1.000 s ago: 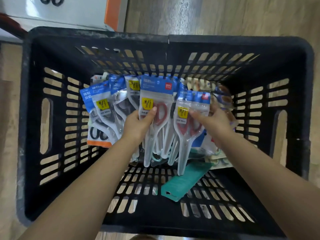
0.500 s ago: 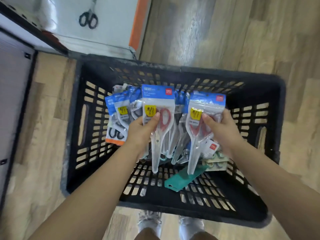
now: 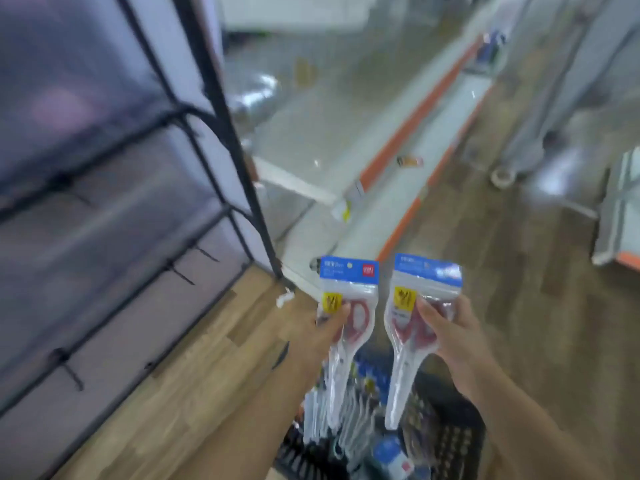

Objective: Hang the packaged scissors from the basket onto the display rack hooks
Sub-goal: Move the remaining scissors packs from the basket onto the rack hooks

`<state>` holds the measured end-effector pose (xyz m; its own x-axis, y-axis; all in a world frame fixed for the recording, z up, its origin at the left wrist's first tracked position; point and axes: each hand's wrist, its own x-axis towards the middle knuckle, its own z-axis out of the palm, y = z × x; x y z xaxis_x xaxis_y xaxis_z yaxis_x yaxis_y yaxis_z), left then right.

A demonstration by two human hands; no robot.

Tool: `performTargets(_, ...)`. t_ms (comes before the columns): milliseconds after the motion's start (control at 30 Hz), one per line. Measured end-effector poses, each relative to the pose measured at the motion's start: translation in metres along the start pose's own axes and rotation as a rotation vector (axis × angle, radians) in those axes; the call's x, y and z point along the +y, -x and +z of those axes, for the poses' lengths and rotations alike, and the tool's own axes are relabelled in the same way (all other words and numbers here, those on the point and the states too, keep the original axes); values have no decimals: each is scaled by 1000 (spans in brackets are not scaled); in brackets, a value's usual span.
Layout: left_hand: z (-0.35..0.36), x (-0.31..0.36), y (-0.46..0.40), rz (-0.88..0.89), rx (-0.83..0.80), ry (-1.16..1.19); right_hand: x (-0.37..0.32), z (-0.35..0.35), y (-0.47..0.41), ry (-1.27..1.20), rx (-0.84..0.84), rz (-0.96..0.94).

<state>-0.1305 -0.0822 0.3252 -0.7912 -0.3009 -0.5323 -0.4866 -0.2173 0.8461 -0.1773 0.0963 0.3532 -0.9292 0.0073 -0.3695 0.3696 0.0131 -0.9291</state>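
My left hand [image 3: 323,332] grips a bunch of packaged red-handled scissors [image 3: 348,299], blue header card on top, with several more packs hanging below it. My right hand [image 3: 450,336] grips another pack of red-handled scissors [image 3: 414,306] by its middle. Both bundles are held upright above the black slotted basket [image 3: 446,445], which sits low in the view and holds more packs. The display rack [image 3: 214,109], a black frame with short hooks [image 3: 180,273] on pale panels, fills the left side, apart from both hands. The whole view is blurred.
Wooden floor runs beneath the rack and basket. A white shelf with orange edging [image 3: 398,143] stretches away ahead. Another shelf unit [image 3: 620,216] stands at the right edge, and grey blurred shapes stand at the upper right.
Both hands have lifted their scissor packs up out of the basket. My view has swung up from the basket toward the rack and the aisle.
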Motion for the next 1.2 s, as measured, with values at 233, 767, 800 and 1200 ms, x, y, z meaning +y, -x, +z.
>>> performTargets(233,-67,135,143,91,232,365,-164,73,87,99,-289,-244)
performTargets(767,-314,230,446,590,933,451,-305,298,382,3,-979,-612)
performTargets(800,-328,231,458,596,947,448,-307,309,397,0,-1011,-620)
performTargets(1200,-489,234,570,752,1124,493,-328,462,542,-15,-1212,-781)
